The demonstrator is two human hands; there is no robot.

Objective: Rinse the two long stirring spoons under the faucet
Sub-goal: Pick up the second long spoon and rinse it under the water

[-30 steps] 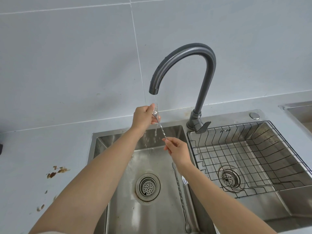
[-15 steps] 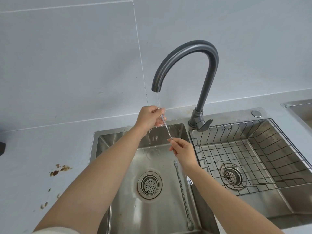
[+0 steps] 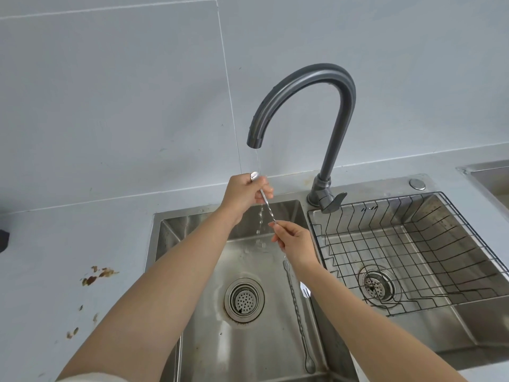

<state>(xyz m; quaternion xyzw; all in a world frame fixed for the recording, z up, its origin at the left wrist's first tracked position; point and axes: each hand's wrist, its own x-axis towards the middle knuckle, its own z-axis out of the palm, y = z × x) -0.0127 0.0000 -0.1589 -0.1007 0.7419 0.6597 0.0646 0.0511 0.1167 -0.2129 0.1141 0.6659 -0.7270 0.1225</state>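
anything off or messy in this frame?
Yes: brown stains are spattered on the countertop left of the sink, with smaller flecks nearer the camera. Brownish grime also rings the left drain. Nothing else stands out.

One long stirring spoon [image 3: 266,208], with a twisted metal stem, slants under the thin water stream [image 3: 257,166] from the dark gooseneck faucet [image 3: 311,78], bowl end uppermost. The second stirring spoon [image 3: 298,318] lies flat on the left basin floor, fork end pointing toward the faucet.
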